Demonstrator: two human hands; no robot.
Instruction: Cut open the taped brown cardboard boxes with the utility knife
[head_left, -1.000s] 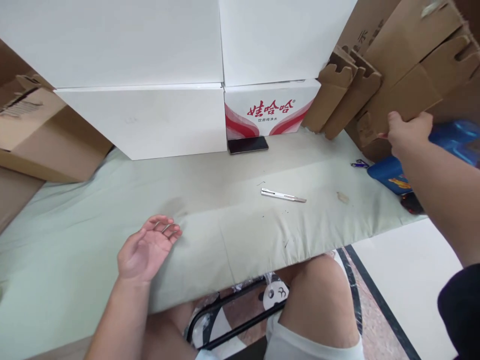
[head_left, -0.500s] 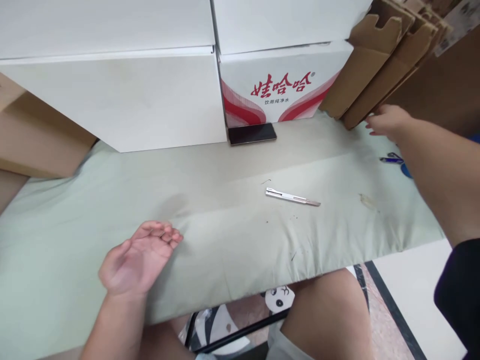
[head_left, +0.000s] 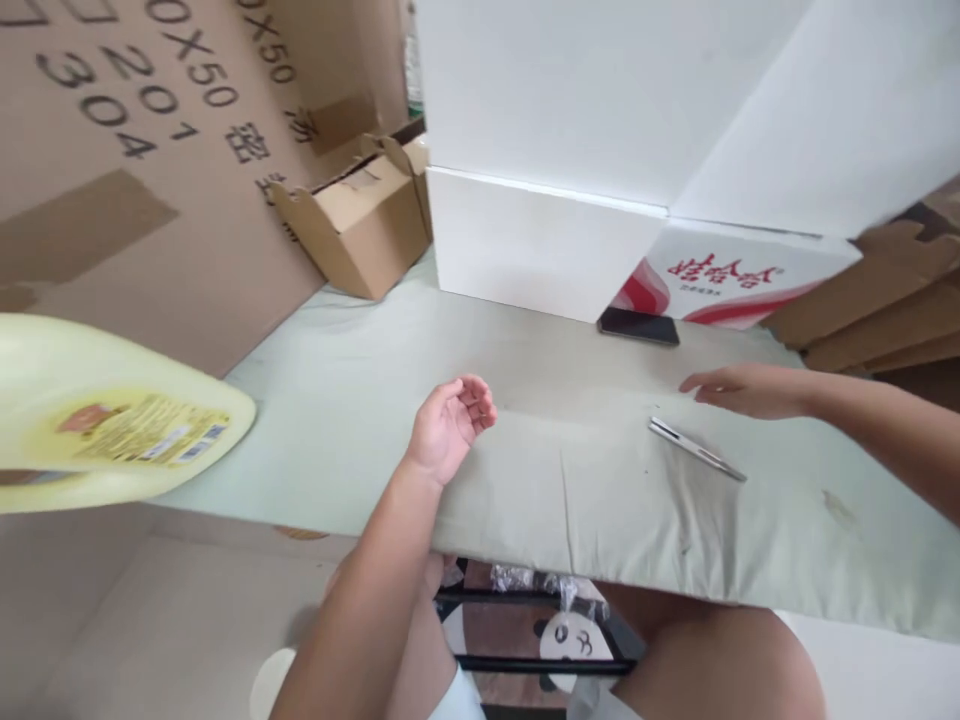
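Head view, silver cutter (head_left: 694, 447), just beside right fingers (head_left: 709, 381), not touching

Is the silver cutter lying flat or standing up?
Lying flat: the silver cutter rests lengthwise along the green cloth, near the right hand.

Storeroom-like corner: cardboard boxes (head_left: 384, 242), white cartons (head_left: 544, 245), cloth-covered table (head_left: 337, 410).

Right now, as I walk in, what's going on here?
Someone sits at a cloth-covered table. Their left hand is open, palm showing, holding nothing. Their right hand, with nothing visible in it, is nearest the silver knife lying on the table. A dark phone lies by the red-printed box.
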